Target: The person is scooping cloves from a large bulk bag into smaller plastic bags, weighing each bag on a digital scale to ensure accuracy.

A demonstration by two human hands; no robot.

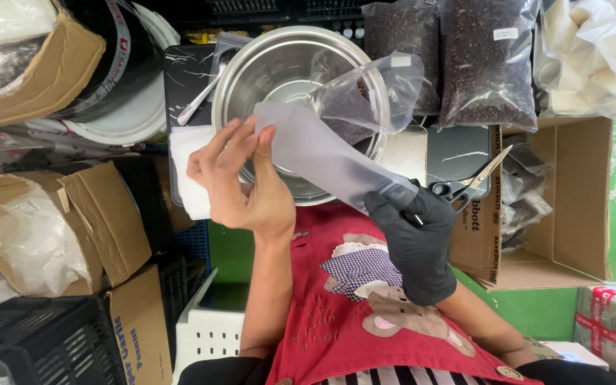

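My bare left hand pinches the upper end of an empty, frosted plastic bag. My right hand, in a black glove, grips the bag's lower end, so it stretches slanted between both hands. Black-handled scissors lie right beside the gloved fingers; I cannot tell if they are held. Behind the bag stands a large steel bowl on a black scale. A small open bag of dark grains leans on the bowl's right rim.
Two big bags of dark grains stand at the back right. A metal spoon rests left of the bowl, above a white stack of bags. Cardboard boxes flank both sides. A black crate sits at lower left.
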